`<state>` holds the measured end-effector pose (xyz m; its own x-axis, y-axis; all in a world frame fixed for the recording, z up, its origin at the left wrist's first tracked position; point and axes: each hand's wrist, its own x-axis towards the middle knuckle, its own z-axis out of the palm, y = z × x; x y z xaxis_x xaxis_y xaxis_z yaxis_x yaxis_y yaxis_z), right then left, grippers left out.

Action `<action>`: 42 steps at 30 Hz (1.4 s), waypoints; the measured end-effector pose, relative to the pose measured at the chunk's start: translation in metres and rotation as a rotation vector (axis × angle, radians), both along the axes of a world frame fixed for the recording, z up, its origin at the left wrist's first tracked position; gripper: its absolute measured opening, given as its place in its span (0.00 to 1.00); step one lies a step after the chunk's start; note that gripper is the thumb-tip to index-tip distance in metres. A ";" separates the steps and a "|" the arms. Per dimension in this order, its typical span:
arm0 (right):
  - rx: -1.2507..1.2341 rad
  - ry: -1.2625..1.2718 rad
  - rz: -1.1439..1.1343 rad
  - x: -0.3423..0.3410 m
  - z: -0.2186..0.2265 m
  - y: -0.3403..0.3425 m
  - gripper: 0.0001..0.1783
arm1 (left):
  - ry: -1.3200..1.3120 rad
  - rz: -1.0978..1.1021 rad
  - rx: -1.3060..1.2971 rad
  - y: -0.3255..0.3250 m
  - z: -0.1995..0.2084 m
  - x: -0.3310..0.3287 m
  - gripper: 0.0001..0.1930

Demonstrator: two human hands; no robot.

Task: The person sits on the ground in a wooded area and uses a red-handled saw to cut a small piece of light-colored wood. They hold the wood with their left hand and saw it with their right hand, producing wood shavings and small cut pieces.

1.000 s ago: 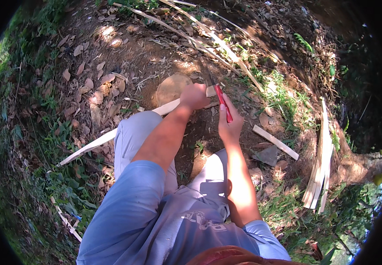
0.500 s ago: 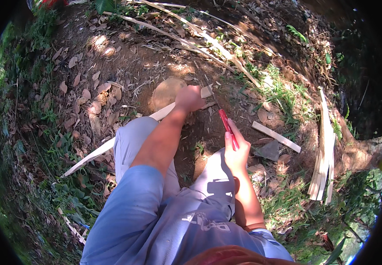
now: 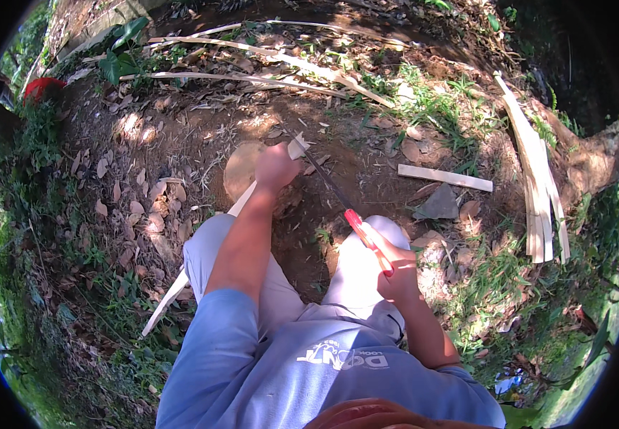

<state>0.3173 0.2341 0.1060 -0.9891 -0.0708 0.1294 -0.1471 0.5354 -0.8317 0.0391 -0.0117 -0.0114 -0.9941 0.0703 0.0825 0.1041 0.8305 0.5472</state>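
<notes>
My view: right hand [image 3: 397,275], fingers round red-handled blade [image 3: 356,222], mid-frame; left hand [image 3: 278,168], fingers clenched on pale strip [image 3: 166,304], left of centre, blocking part. Stump [image 3: 240,170] beside; bundle [image 3: 535,193] right. White shirt lettering [image 3: 343,359], bottom.

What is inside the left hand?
A pale wooden strip; one end juts past the left hand, near the red-handled tool's blade. The gripped stretch is covered and cannot be seen.

Single wide, head-worn fisheye view, steeply downward from above, the hands [image 3: 277,169] near, the ground [image 3: 206,127] beyond.
</notes>
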 end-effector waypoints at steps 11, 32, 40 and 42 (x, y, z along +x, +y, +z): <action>-0.058 0.065 -0.038 0.001 0.006 -0.013 0.29 | 0.050 -0.004 -0.042 0.003 -0.006 -0.002 0.20; -0.121 0.093 -0.031 0.002 -0.009 -0.003 0.30 | 0.116 -0.003 -0.050 0.006 -0.012 -0.002 0.24; -0.134 0.119 -0.031 0.003 -0.005 -0.005 0.29 | 0.436 0.029 -0.069 0.017 -0.020 0.006 0.22; -0.140 0.142 -0.046 0.002 -0.007 -0.007 0.29 | 0.490 0.015 -0.113 0.026 -0.023 0.009 0.22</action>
